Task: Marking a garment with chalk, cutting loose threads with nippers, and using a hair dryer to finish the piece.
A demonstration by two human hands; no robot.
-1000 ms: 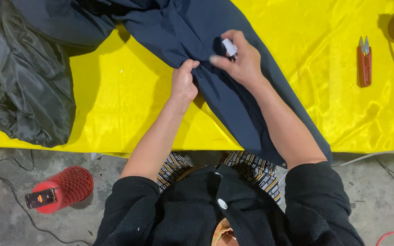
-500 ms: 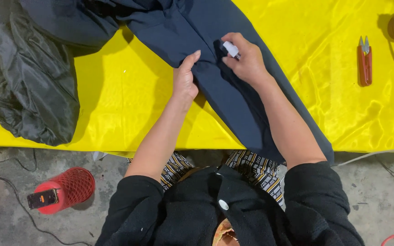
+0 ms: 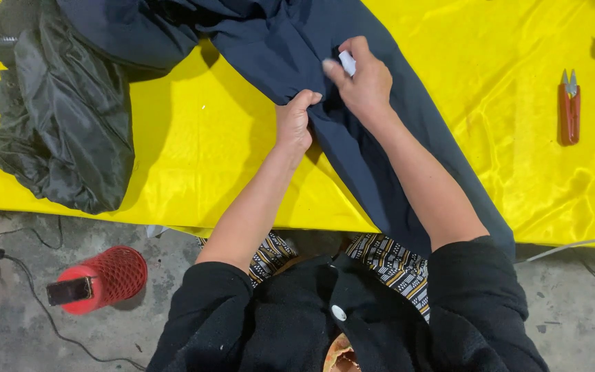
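A dark navy garment [image 3: 380, 110] lies spread over a yellow satin sheet [image 3: 215, 158], one long part hanging off the near edge. My left hand [image 3: 295, 122] pinches a fold of the navy cloth at its edge. My right hand [image 3: 361, 81] rests on the same garment just to the right, with a small white piece [image 3: 346, 62] held in its fingers. The two hands almost touch.
A dark grey-green jacket [image 3: 63, 131] is bunched at the left of the sheet. Red thread snips [image 3: 569, 107] lie at the right. On the concrete floor stand a red mesh-covered object [image 3: 98, 279], a black cable [image 3: 8, 251] and a white cord [image 3: 573, 246].
Both hands have slid a little farther up the navy garment, the left keeping its pinch on the fold. The right hand still holds the white piece.
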